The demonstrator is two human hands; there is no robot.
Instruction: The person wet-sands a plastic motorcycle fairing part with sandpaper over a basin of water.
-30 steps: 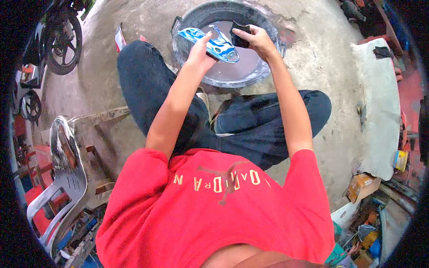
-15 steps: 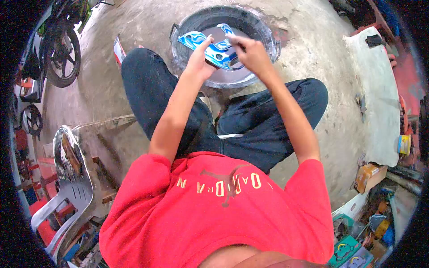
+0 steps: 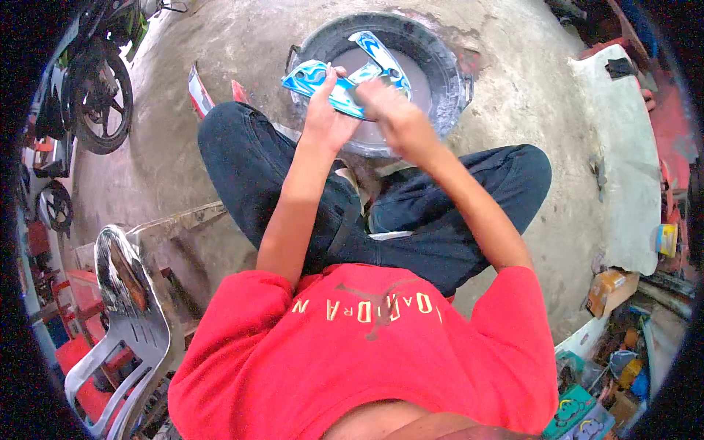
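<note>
A blue-and-white swirl-patterned plastic panel, with holes and a curved arm, is held over a round black basin of cloudy greyish water. My left hand grips the panel near its left end, thumb over the top face. My right hand presses on the panel's middle with fingers curled together; it is smeared by motion. A small dark patch shows at its fingertips, too blurred to name. The panel's underside is hidden.
My bent legs flank the basin on the concrete floor. A red-and-white panel piece lies left of my knee. A worn plastic chair stands lower left, and a motorcycle wheel upper left. A cardboard box sits at right.
My right hand has moved left and down across the panel, onto its middle. The panel has turned slightly, so more of its curved arm shows. My left hand keeps its grip.
</note>
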